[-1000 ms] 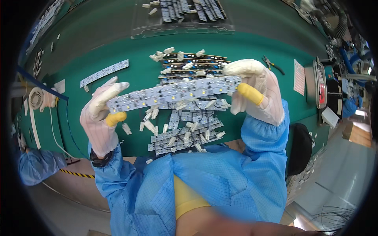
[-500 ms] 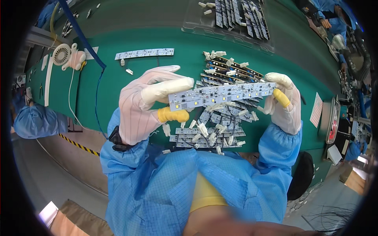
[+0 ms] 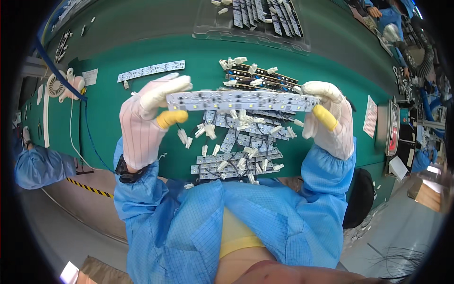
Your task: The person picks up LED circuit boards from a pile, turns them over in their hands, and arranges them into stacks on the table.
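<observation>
A long white LED circuit board is held up lengthwise above the bench, its component side facing me. My left hand, in a striped glove with a yellow thumb cover, closes on its left end. At the right end, my right hand grips it between bent fingers and a yellow-covered thumb. Beneath lie more LED boards in a loose pile, with wires and white connectors strewn over them. Behind the held board, a stack of dark-edged boards is partly hidden.
One LED board rests alone at the back left. A clear plastic tray of boards stands beyond the bench mat. Left are a small white fan and a blue hose; another person's sleeve shows there. A red-and-white sheet lies right.
The held board has swung from a slant, right end higher, to nearly level. It appears more edge-tilted, and its left end has come farther left with my left hand. The whole view has shifted slightly.
</observation>
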### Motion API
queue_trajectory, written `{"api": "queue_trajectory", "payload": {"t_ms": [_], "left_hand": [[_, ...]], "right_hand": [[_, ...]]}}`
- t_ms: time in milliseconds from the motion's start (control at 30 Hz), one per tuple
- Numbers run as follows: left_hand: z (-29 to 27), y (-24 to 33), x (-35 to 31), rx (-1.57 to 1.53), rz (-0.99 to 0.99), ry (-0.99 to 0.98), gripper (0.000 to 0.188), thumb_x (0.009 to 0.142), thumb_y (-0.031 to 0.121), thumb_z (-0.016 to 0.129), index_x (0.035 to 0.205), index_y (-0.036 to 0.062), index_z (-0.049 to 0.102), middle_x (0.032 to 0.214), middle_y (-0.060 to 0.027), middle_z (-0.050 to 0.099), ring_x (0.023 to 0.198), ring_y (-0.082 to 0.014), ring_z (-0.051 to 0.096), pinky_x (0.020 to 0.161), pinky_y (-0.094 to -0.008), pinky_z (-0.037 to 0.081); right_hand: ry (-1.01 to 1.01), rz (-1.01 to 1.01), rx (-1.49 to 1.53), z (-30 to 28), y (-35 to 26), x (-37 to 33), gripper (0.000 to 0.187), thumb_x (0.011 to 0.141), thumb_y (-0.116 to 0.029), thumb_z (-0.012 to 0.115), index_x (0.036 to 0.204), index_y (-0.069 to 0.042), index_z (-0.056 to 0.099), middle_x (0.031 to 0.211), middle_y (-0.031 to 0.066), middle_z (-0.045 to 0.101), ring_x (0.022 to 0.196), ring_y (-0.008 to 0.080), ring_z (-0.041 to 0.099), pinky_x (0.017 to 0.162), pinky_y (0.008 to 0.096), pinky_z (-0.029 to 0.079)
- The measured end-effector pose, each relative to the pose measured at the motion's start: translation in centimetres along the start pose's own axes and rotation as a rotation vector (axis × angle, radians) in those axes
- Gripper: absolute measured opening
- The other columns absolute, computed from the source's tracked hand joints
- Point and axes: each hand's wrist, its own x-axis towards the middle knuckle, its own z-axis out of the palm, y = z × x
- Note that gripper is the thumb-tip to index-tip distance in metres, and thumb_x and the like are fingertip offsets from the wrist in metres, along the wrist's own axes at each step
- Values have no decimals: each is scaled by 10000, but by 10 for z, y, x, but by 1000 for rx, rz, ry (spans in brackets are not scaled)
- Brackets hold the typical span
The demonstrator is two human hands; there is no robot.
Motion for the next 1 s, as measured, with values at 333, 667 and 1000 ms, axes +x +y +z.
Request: {"api": "queue_trajectory", "payload": {"t_ms": [333, 667, 1000], "left_hand": [[-3, 7, -4, -22, -9, -22, 438, 730, 284, 749, 1084, 34, 688, 1032, -122, 689, 988, -244, 664, 817, -303, 522], [-1, -6, -1, -28, -70, -23, 434, 738, 287, 751, 1108, 68, 690, 1058, -114, 682, 875, -195, 689, 765, -276, 535], [-1, -1, -3, -46, -106, -23, 457, 752, 310, 745, 1120, 48, 677, 998, -123, 694, 896, -212, 684, 775, -278, 533]], "right_hand": [[20, -9, 81, 0, 15, 5, 469, 835, -245, 686, 1164, 53, 531, 963, 136, 642, 507, 74, 541, 448, 157, 408], [-4, 0, 43, 2, 5, -1, 439, 875, -251, 641, 1180, 48, 538, 847, 127, 651, 537, 117, 589, 480, 208, 449], [30, 13, 2, 5, 7, 2, 556, 797, -369, 727, 1129, 44, 562, 989, 111, 619, 551, 63, 543, 476, 146, 391]]}}
